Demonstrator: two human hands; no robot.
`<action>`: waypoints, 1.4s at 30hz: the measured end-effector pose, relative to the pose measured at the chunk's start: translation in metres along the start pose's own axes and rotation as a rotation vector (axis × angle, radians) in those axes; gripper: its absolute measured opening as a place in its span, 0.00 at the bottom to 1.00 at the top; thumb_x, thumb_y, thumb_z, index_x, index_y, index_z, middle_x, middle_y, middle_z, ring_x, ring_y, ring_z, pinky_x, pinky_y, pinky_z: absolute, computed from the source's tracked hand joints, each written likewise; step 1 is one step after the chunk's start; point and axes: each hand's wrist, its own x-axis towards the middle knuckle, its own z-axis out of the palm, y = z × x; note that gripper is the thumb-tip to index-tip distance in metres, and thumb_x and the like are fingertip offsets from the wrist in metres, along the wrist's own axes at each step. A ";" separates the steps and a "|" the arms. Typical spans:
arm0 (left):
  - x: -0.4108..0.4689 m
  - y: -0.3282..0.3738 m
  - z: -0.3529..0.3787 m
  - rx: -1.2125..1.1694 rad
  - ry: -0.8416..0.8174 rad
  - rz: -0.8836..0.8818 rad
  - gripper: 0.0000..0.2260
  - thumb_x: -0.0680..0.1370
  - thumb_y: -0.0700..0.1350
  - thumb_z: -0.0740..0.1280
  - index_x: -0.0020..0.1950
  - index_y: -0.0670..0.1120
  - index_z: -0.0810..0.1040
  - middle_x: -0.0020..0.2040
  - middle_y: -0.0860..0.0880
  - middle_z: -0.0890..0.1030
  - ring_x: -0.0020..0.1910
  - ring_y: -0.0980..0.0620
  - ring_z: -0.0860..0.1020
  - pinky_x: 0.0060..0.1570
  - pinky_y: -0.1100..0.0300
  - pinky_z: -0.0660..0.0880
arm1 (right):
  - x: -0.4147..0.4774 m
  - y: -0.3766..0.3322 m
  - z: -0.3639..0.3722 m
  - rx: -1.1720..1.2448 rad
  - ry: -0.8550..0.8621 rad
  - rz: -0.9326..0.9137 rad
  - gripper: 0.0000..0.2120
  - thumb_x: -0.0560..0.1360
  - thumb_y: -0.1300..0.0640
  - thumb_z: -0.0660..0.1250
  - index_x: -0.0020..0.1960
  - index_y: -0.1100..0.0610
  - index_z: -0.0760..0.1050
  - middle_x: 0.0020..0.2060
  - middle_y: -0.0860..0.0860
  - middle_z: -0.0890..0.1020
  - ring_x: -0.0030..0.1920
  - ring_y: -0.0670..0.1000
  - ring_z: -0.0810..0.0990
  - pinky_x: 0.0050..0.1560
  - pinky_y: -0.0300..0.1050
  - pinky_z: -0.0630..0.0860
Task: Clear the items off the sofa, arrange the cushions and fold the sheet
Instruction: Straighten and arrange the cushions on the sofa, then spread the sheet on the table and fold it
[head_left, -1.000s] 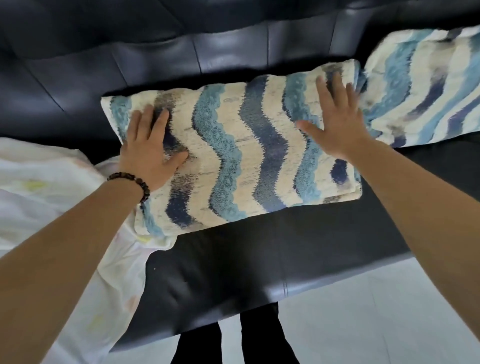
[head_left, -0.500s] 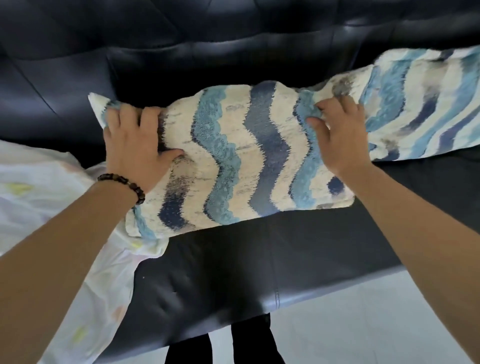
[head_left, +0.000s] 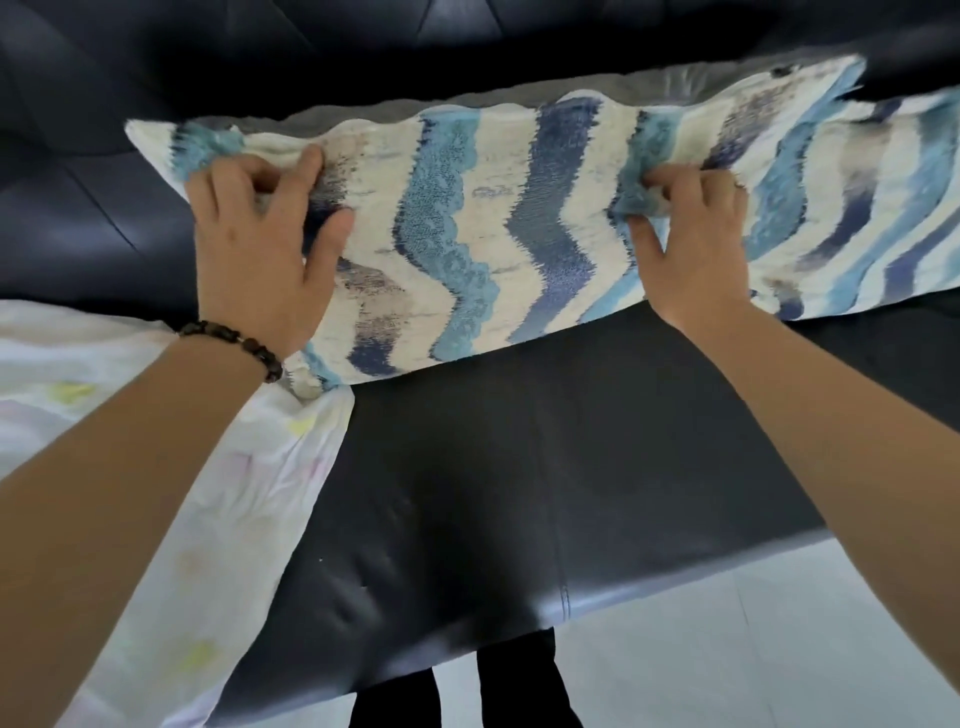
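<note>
A cushion (head_left: 467, 228) with blue, navy and cream wavy stripes is tilted up against the back of the black leather sofa (head_left: 467, 493). My left hand (head_left: 260, 249) grips its fabric near the left end, a dark bead bracelet on the wrist. My right hand (head_left: 691, 244) bunches the fabric toward its right end. A second cushion (head_left: 883, 208) of the same pattern lies to the right, touching the first. A pale crumpled sheet (head_left: 171, 519) with faint yellow marks covers the left part of the seat, its edge under the held cushion's lower left corner.
The sofa's front seat edge (head_left: 623, 597) runs across the lower middle. Beyond it is light tiled floor (head_left: 753, 665). My dark trouser legs (head_left: 467, 691) stand against the seat edge.
Both hands went from lying flat on the cushion to gripping its fabric. The cushion has been lifted and tipped up toward the sofa back.
</note>
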 end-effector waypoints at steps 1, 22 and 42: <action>0.003 0.000 -0.001 0.025 0.000 -0.009 0.24 0.82 0.58 0.57 0.73 0.45 0.68 0.59 0.33 0.70 0.59 0.31 0.68 0.58 0.44 0.67 | 0.001 0.000 -0.001 -0.062 -0.035 -0.030 0.22 0.80 0.53 0.63 0.73 0.55 0.66 0.65 0.62 0.69 0.67 0.64 0.65 0.63 0.56 0.70; -0.227 -0.120 0.024 0.103 -0.657 -0.288 0.42 0.73 0.74 0.48 0.80 0.51 0.48 0.80 0.44 0.41 0.79 0.41 0.42 0.73 0.34 0.50 | -0.176 -0.176 0.140 -0.081 -0.563 -0.355 0.33 0.82 0.46 0.58 0.82 0.53 0.46 0.80 0.63 0.45 0.80 0.64 0.46 0.75 0.59 0.59; -0.317 -0.194 -0.039 -0.078 -0.168 -0.586 0.08 0.71 0.46 0.65 0.38 0.42 0.71 0.24 0.50 0.68 0.21 0.47 0.66 0.27 0.64 0.60 | -0.230 -0.308 0.216 -0.124 -0.970 -0.829 0.20 0.81 0.44 0.61 0.72 0.43 0.67 0.77 0.51 0.61 0.80 0.59 0.46 0.78 0.59 0.49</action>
